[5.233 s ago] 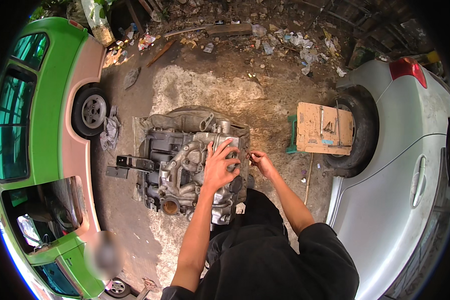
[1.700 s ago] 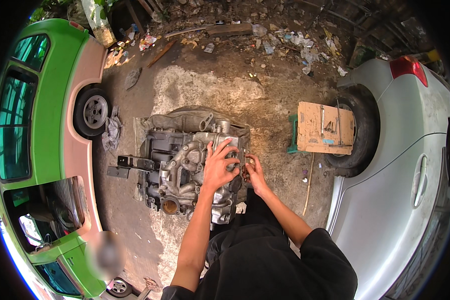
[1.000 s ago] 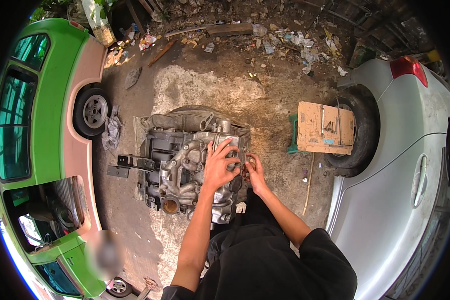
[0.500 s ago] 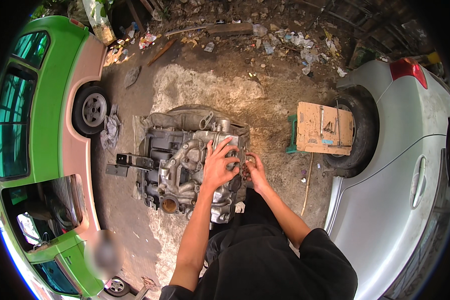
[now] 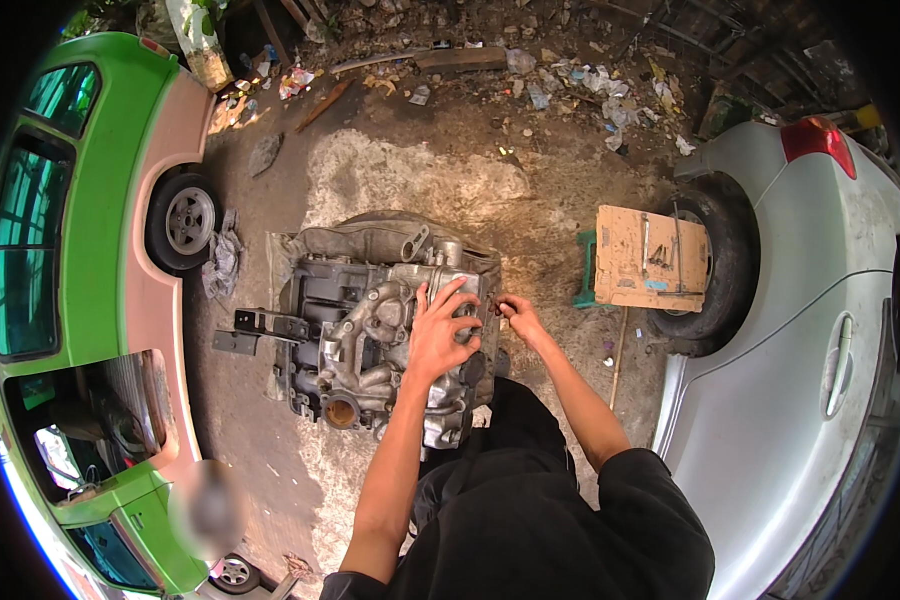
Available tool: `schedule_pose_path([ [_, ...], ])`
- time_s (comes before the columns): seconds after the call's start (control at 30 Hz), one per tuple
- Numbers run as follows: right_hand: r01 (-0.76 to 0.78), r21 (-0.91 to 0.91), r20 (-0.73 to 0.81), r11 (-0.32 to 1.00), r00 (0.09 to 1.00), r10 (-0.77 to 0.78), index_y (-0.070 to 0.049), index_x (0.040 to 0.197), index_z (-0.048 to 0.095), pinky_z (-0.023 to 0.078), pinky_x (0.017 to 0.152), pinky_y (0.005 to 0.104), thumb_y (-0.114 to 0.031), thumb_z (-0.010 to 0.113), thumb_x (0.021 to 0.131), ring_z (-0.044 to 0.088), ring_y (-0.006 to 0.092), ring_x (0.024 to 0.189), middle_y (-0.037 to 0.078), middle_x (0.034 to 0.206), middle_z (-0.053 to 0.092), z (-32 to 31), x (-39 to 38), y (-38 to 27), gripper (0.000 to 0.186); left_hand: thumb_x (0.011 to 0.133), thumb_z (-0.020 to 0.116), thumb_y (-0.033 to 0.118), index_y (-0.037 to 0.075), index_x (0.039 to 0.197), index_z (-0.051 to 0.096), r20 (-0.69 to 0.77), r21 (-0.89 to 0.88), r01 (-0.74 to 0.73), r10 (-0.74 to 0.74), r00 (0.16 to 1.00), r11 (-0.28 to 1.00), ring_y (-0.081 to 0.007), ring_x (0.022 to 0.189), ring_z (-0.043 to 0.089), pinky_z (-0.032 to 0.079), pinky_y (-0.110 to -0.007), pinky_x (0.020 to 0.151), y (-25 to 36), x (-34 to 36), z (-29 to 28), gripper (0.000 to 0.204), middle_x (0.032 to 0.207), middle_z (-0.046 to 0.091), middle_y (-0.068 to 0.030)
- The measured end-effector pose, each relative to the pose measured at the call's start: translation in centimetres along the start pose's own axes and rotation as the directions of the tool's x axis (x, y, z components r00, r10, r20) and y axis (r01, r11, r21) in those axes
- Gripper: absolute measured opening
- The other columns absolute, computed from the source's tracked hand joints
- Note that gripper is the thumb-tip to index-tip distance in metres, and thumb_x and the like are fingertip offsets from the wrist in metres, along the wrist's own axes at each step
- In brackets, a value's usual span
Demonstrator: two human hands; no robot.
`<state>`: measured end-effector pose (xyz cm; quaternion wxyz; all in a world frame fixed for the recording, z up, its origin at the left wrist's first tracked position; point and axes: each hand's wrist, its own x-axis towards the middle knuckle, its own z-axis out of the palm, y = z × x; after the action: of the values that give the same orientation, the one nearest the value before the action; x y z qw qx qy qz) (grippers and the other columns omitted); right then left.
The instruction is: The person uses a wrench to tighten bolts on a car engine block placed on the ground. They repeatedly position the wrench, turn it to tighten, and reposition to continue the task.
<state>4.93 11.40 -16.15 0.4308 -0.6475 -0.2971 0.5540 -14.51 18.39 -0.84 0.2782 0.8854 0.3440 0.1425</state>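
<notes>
A grey metal car engine [image 5: 370, 340] lies in front of me on a dark, worn support. My left hand [image 5: 438, 333] rests on its right part with the fingers spread over the metal. At the engine's right edge is my right hand [image 5: 518, 316], thumb and fingertips pinched together. Something small and dark may be at those fingertips, too small to name. A black metal bracket [image 5: 260, 328] juts out from the engine's left side.
A green and pink van [image 5: 100, 200] stands at the left, a silver car [image 5: 780, 370] at the right. Beside the car's wheel, a cardboard sheet [image 5: 620, 260] with several tools lies on a green stool [image 5: 586, 270]. Litter [image 5: 600, 85] covers the far ground.
My right hand has moved a little up and right, from close against the engine's side to its outer edge, its fingers now pinched. The left hand has stayed in place.
</notes>
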Motion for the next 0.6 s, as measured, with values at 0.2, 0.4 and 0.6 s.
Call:
schedule_pose_path([
  [0.2,0.545,-0.813,0.342,0.204,0.731,-0.591,-0.008,0.112,0.074,0.048,0.098,0.0523,0.014,0.070,0.078,0.060,0.0309,0.117,0.009,0.116,0.066,-5.5,3.2,-8.0,0.040,0.067,0.081,0.015,0.019,0.081,0.082,-0.014,0.006,-0.028,0.029,0.999,1.000,-0.0181,0.148,0.045,0.021,-0.066,0.126,-0.1,0.0,-0.1,0.015,0.125,0.066,0.0082],
  [0.4,0.451,-0.870,0.157,0.200,0.637,-0.754,-0.008,0.111,0.074,0.045,0.102,0.0485,0.012,0.069,0.078,0.057,0.0306,0.117,0.009,0.116,0.065,-6.9,2.3,-13.7,0.038,0.064,0.080,0.016,0.018,0.080,0.083,-0.030,-0.004,-0.026,0.026,0.999,1.000,-0.0203,0.147,0.047,0.019,-0.066,0.127,-0.1,0.0,0.0,0.016,0.122,0.069,0.0077],
  [0.6,0.243,-0.397,-0.208,0.885,0.915,-0.345,-0.003,0.121,0.070,0.052,0.089,0.0447,-0.009,0.057,0.107,0.065,0.0317,0.097,0.014,0.105,0.068,-4.4,-0.8,-7.0,0.020,0.065,0.080,0.016,0.018,0.081,0.083,-0.006,-0.006,-0.010,0.010,1.000,1.000,-0.0205,0.148,0.046,0.018,-0.066,0.127,0.0,0.0,-0.2,0.016,0.124,0.069,0.0069],
])
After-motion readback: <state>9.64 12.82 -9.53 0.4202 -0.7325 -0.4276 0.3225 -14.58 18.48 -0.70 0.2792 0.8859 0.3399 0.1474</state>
